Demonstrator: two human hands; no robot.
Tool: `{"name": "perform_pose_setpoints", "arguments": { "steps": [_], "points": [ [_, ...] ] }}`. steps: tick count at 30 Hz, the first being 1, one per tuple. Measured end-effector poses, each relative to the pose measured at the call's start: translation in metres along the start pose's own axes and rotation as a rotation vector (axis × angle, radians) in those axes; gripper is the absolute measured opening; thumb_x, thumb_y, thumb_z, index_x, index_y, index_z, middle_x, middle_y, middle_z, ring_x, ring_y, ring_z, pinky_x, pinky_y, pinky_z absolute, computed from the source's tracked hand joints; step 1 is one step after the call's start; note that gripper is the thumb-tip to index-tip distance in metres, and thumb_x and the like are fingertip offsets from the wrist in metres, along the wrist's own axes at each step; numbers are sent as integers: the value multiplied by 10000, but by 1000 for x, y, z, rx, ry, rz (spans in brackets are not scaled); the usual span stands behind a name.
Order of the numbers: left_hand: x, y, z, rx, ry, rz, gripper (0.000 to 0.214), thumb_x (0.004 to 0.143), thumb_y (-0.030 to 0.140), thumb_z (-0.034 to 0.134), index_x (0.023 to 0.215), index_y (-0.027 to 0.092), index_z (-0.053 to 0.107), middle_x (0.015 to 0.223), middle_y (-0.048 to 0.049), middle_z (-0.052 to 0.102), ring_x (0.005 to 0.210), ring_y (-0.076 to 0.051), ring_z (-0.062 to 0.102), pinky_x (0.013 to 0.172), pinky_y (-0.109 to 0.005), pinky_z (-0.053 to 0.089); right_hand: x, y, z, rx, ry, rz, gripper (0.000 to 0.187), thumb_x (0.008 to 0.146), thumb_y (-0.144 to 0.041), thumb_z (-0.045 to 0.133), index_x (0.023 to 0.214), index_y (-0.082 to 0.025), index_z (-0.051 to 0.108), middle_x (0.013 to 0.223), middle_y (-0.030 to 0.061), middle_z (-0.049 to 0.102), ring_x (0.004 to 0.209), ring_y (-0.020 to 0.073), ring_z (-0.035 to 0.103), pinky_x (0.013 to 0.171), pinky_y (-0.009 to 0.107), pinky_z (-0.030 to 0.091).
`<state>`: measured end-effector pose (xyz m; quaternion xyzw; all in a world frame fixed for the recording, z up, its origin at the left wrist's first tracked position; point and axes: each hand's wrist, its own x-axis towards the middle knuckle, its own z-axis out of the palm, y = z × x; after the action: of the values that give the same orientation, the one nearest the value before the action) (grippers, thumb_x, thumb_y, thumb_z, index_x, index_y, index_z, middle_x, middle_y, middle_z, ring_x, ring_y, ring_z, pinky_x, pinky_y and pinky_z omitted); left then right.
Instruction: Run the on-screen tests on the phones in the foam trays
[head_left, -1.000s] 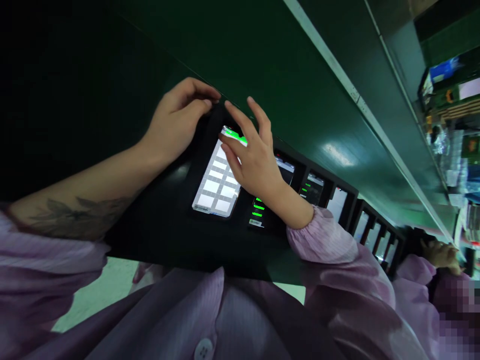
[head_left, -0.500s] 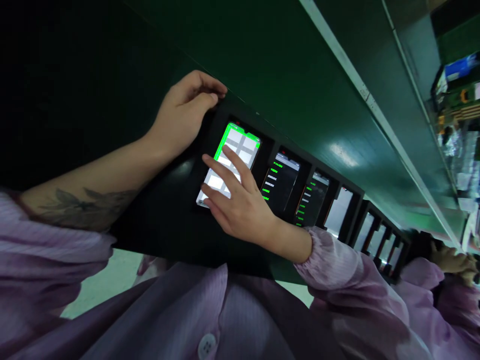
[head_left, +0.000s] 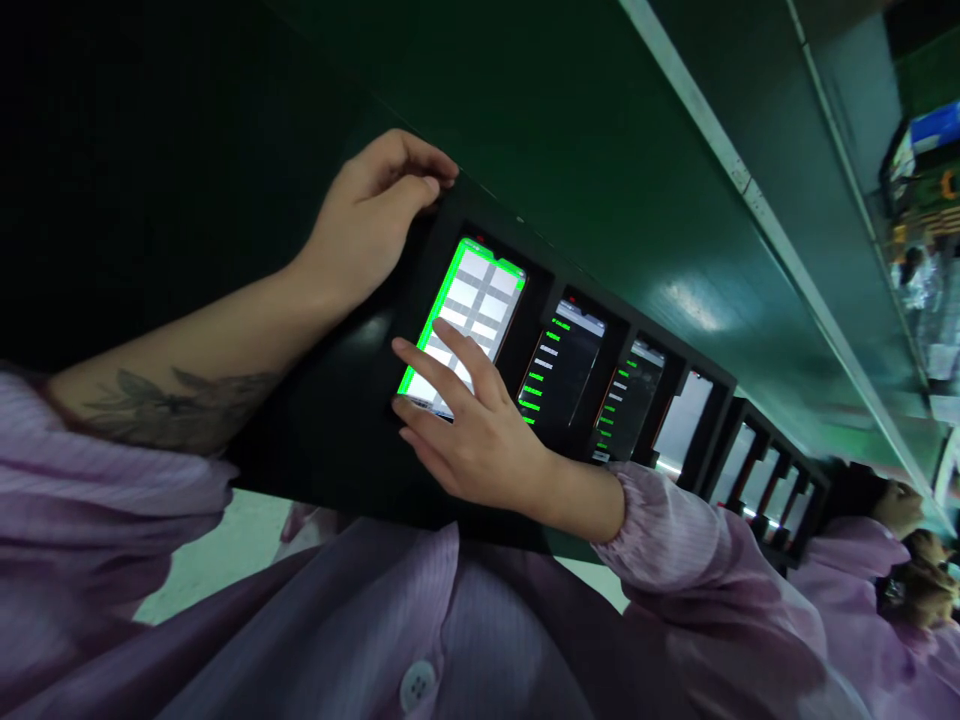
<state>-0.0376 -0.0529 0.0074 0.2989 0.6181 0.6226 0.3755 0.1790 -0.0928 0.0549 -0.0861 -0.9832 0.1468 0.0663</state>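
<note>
A lit phone (head_left: 472, 305) with a white grid and green edges sits in the first slot of a long black holder (head_left: 337, 440). My right hand (head_left: 469, 425) lies over the phone's lower end, fingers spread, fingertips on the screen. My left hand (head_left: 371, 215) curls over the holder's top left corner, fingers bent and pressed on its edge. Both forearms come out of purple sleeves.
Further phones (head_left: 562, 365) stand in the neighbouring slots to the right, two showing green text lines. A dark green belt (head_left: 600, 150) runs behind the holder, with a pale rail (head_left: 750, 190) beyond. Another person in purple (head_left: 892, 560) works at the far right.
My right hand has slid down the phone screen from its top to its lower end. The green band has spread along the screen's left edge. My left hand has stayed on the corner.
</note>
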Motion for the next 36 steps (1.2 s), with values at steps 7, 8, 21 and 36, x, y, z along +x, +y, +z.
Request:
{"name": "perform_pose_setpoints", "arguments": {
  "steps": [7, 8, 21, 36],
  "points": [
    [1, -1, -1, -7, -21, 5, 311, 936, -71, 511, 992, 130, 742, 993, -19, 730, 956, -107, 686, 1019, -319, 586, -22, 5, -11, 26, -4, 22, 251, 1038, -240, 597, 1232, -169, 739, 1589, 158, 624, 1663, 374, 327, 1292, 617, 444],
    [1, -1, -2, -12, -28, 12, 305, 938, -65, 516, 991, 134, 742, 990, -14, 729, 950, -102, 685, 1028, -323, 588, -26, 6, -13, 24, 5, 28, 246, 1033, -235, 600, 1223, -172, 743, 1572, 155, 638, 1657, 374, 337, 1281, 616, 458],
    [2, -3, -2, 5, -19, 21, 295, 925, -50, 518, 976, 144, 735, 997, -12, 726, 987, -117, 688, 1150, -432, 564, -57, 14, -24, 45, 11, 112, 248, 999, -218, 629, 1209, -205, 760, 1580, 157, 625, 1650, 389, 335, 1232, 668, 481],
    [-2, 1, 3, -33, 27, -1, 294, 877, -41, 545, 900, 173, 745, 952, -22, 750, 932, -128, 695, 913, -291, 598, -34, 13, -12, 26, -7, 67, 254, 1062, -283, 581, 1256, -231, 737, 1628, 137, 588, 1621, 385, 396, 1247, 624, 479]
  ]
}}
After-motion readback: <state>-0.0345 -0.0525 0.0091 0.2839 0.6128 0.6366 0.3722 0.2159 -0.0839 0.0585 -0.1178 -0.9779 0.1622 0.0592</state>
